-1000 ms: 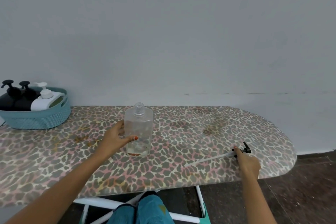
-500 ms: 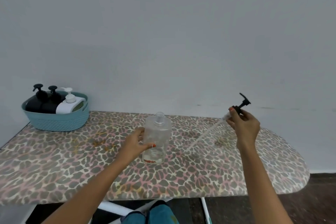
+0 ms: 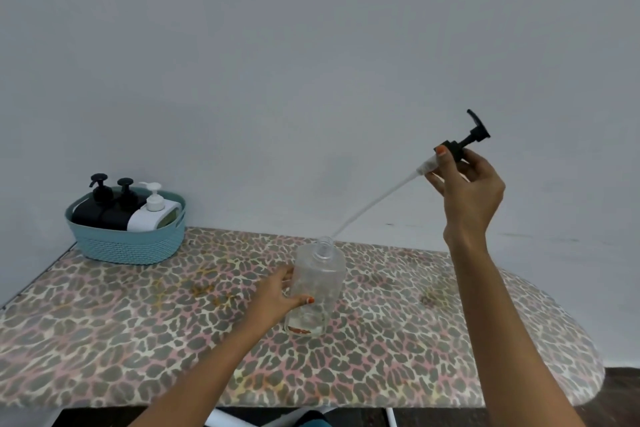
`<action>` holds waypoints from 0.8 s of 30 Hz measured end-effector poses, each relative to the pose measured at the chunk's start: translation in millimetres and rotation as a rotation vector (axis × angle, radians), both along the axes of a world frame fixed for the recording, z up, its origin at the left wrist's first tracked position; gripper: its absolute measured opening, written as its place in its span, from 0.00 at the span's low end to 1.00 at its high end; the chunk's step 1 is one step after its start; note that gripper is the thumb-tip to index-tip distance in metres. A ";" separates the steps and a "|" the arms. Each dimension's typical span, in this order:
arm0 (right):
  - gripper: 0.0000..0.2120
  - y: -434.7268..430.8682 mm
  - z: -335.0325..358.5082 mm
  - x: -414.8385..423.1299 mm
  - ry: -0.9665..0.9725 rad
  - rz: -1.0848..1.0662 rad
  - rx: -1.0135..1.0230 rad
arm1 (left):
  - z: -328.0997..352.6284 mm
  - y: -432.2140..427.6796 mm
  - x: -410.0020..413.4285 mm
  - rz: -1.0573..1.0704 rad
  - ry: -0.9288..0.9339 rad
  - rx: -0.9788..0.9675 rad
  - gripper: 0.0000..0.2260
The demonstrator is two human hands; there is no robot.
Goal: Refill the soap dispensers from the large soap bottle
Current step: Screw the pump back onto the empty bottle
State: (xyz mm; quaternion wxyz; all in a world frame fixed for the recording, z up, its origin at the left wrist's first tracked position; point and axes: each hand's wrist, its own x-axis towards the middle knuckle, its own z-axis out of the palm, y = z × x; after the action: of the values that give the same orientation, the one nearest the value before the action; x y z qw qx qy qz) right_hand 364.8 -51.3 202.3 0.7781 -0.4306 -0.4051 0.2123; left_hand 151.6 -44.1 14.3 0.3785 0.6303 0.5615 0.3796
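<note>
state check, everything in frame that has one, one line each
clear bottle: upright on the board, uncapped, nearly empty
pump head: off the bottle, held tilted, tube tip by the bottle mouth
left hand: gripping the clear bottle
right hand: pinching the pump head collar
basket: on the board, holding three dispensers
dispensers: two black, one white, pumps fitted
</note>
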 end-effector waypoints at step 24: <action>0.15 12.3 -112.8 -71.8 -0.633 0.252 -0.153 | -6.3 5.9 -1.4 0.009 0.004 0.034 0.31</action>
State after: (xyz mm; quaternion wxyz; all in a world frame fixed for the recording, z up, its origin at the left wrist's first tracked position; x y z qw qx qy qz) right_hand 292.9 -39.0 89.5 0.5470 -0.4788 -0.6591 0.1925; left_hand 150.2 -38.2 8.0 0.3653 0.6349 0.5584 0.3895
